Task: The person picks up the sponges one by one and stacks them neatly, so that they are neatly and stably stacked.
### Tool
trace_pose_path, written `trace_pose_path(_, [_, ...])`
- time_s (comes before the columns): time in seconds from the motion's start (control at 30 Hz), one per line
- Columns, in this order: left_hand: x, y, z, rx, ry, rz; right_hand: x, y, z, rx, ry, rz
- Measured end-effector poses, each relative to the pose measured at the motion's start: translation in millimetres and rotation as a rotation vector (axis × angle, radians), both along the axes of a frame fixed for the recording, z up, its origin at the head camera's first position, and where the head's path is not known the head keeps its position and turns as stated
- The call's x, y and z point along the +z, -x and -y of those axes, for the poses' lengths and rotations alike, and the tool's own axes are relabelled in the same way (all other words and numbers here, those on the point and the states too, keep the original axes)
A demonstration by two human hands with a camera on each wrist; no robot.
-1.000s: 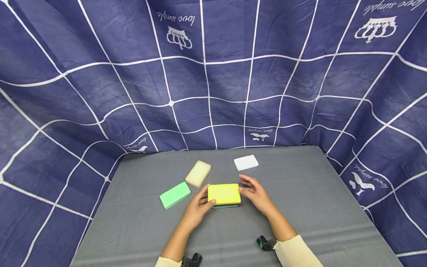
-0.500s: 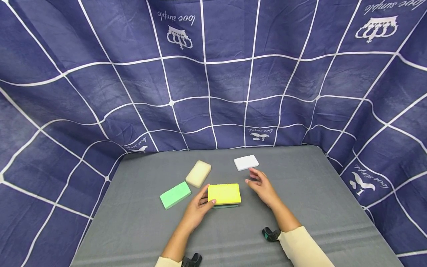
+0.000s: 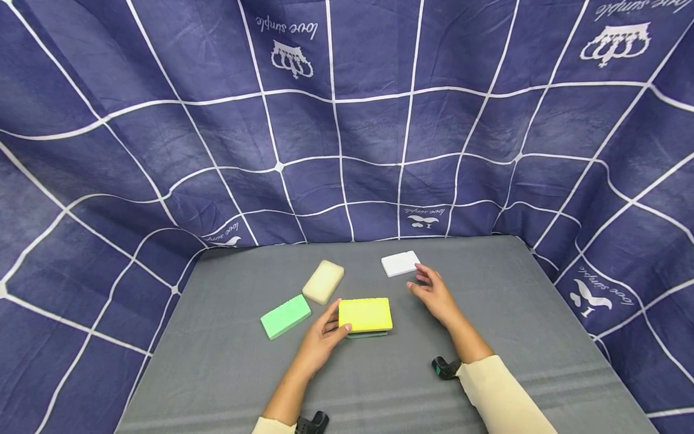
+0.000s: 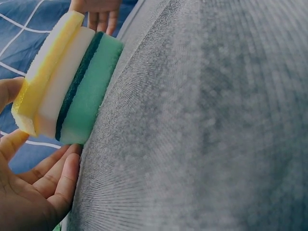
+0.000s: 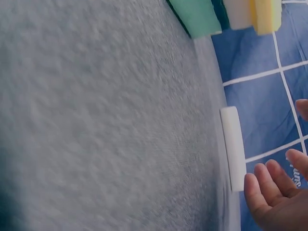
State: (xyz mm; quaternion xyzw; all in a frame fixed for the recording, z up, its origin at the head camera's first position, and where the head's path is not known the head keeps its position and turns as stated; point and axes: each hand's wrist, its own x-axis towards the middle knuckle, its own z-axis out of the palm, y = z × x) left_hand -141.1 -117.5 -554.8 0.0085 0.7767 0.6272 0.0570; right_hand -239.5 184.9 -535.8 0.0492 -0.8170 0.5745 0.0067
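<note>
Five white prints can be counted on the navy curtain with a white grid: two crowns along the top of the frame and three moustache shapes lower down; "love simple" reads upside down by the left crown, and the same words are partly cut off at the upper right. Across the grey cloth-covered table, three loose pieces lie apart from the stack: a mint-green rectangular block left of centre, a cream rounded rectangular sponge just beyond it, and a flat white rectangular block toward the table's far edge. The stack stands at lower centre, topped by a bright yellow rectangular sponge; the left wrist view shows an off-white layer beneath it, then a dark green layer and a lighter green layer. The left hand holds the yellow sponge's left end between thumb and fingers. The right hand, fingers spread and gently bent, is at the white block's right end; whether the fingertips touch it cannot be told. Each wrist wears a black band below a cream sleeve.
</note>
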Motion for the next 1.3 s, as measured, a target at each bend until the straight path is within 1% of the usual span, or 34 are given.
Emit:
trace_pose_path(0.2, [-1.0,-0.4,0.0,0.006,-0.008,0.003,-1.8,12.0,-7,-0.026,-0.024,0.038])
trace_pose_path(0.23, [1.3,-0.9,-0.8,0.006,-0.005,0.007,-2.6,14.0,-8,-0.03,-0.025,0.045])
trace_pose_path(0.33, [16.3,-5.8,-2.3,-0.001,-0.01,0.013,-4.7,19.1,-11,-0.043,-0.017,0.065])
trace_pose_path(0.37, [18.7,-6.4,-2.9,-0.002,-0.008,0.018,-5.4,20.5,-13,-0.047,-0.012,0.068])
trace_pose_path(0.43, [19.9,-6.4,-3.3,0.0,0.001,0.021,-6.7,23.3,-14,-0.058,-0.007,0.071])
trace_pose_path(0.47, [17.5,-5.8,-2.7,0.0,0.001,0.019,-7.2,24.7,-15,-0.063,-0.011,0.072])
trace_pose_path(0.57, [1.9,-0.8,-1.2,0.005,0.006,0.011,-10.3,30.6,-17,-0.078,-0.031,0.072])
trace_pose_path(0.6, [-0.8,-0.3,-0.5,0.004,0.005,0.006,-11.1,32.7,-18,-0.079,-0.031,0.074])
trace_pose_path(0.67, [-1.9,-0.2,0.2,0.0,-0.006,0.003,-12.2,36.8,-20,-0.078,-0.025,0.081])
trace_pose_path(0.8, [-1.6,-0.8,0.8,-0.005,-0.022,0.006,-12.7,43.7,-22,-0.067,-0.01,0.098])
trace_pose_path(0.93, [-1.0,-1.4,0.4,-0.004,-0.014,0.013,-11.9,48.8,-21,-0.056,-0.029,0.115])
trace_pose_path(1.03, [2.7,-2.7,-0.9,0.003,0.006,0.018,-11.2,51.5,-20,-0.048,-0.04,0.127])
trace_pose_path(1.2, [14.3,-5.4,-3.4,0.003,0.006,0.032,-13.5,55.8,-19,-0.037,-0.055,0.134])
trace_pose_path(1.3, [13.9,-5.1,-2.9,0.001,0.0,0.036,-16.0,58.1,-19,-0.022,-0.075,0.136])
